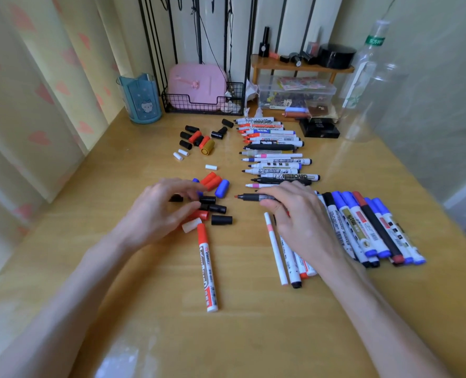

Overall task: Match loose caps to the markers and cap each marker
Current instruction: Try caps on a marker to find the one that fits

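The right hand (294, 214) grips an uncapped black marker (253, 197) lying crosswise, its tip toward the black caps (217, 208) just to its left. Fingers of the left hand (158, 211) curl over them; whether they hold one is unclear.

L hand (158, 211) curled, R hand (300, 222) gripping.
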